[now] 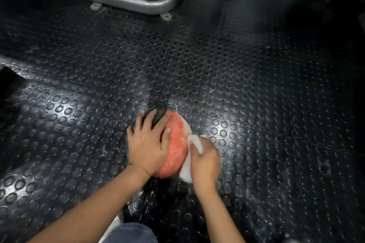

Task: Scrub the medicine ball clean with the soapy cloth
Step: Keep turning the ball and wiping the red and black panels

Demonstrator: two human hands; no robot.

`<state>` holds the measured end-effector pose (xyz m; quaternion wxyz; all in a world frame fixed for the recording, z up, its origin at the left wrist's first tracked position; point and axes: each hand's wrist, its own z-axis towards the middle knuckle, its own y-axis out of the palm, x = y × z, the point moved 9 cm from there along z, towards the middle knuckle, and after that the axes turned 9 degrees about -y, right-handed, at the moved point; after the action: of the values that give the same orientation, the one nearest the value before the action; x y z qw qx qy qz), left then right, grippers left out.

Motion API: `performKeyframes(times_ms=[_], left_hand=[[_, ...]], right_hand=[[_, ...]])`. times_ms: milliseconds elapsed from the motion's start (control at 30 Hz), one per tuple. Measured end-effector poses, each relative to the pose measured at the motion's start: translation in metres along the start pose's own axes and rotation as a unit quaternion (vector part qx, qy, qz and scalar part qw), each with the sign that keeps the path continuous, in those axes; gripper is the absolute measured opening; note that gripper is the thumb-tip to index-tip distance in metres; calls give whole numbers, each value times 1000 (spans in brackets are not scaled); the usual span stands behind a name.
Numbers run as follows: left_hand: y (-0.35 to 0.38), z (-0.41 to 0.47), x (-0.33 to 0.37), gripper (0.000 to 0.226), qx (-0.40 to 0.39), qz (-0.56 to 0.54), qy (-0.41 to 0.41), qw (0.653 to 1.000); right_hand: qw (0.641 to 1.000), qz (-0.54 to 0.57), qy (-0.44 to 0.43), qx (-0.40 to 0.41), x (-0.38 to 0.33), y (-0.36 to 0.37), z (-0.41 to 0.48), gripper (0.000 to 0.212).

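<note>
The medicine ball lies on the studded floor beneath the spread, straight fingers of the left hand. The right hand grips the soapy cloth against its side. Probably heavy, firm and slick when soapy, so steady it from above.

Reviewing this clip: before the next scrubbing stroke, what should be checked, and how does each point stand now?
1. Ball steadied: left hand lies spread over the medicine ball: ok.
2. Cloth held: right hand grips the white cloth: ok.
3. Cloth in contact: it lies against the ball's right side: ok.
4. Soap on the cloth: no suds plainly visible: cannot tell.
5. Ball's underside and covered left part clean: hidden: cannot tell.
6. Room to work: the grey machine frame stands well away across the studded floor: ok.
</note>
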<state>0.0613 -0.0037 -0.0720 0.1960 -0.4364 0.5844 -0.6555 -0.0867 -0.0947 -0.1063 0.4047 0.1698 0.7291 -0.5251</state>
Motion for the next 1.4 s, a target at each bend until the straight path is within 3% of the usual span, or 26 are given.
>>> performKeyframes(times_ms=[100,233,367,500,667,800,867,967,1133,1300,1400], left_hand=[[0,2,0,50,4,-2,1,1000],[-2,10,-4,54,4,-14,-6,1000],[1,14,4,59,-12,5,-18,1000],[2,18,5,57,-15,5,6,1000],[-2,13,4,51,-11,12,43,999],[-6,19,-2,65,-20,-26,-46,998],[-7,25,-9,58,-16,-19,-93,995],[-4,24,-21,65,-15,-2,-96,995],[-10,14,-26,77,3,-12,-73,997],[-9,17,-28,81,-11,-8,-78,997],[-8,15,-23,78,-12,4,-70,997]], right_hand=[[1000,-7,10,-7,-1,2,5,24],[997,-36,-64,-17,-25,0,-5,28],[999,-34,-15,-17,-13,0,13,24],[995,-50,-84,-26,-29,0,5,26],[1000,-24,-7,-15,-10,-1,9,26],[999,-40,-26,-19,-18,-2,-1,28],[998,-33,-46,-1,-23,-1,-10,29],[993,-50,-105,25,-32,2,-22,29],[999,-36,-18,-19,-11,9,-8,32],[994,-58,-85,-28,-32,8,-19,30],[997,-55,-28,-35,-17,10,-3,30]])
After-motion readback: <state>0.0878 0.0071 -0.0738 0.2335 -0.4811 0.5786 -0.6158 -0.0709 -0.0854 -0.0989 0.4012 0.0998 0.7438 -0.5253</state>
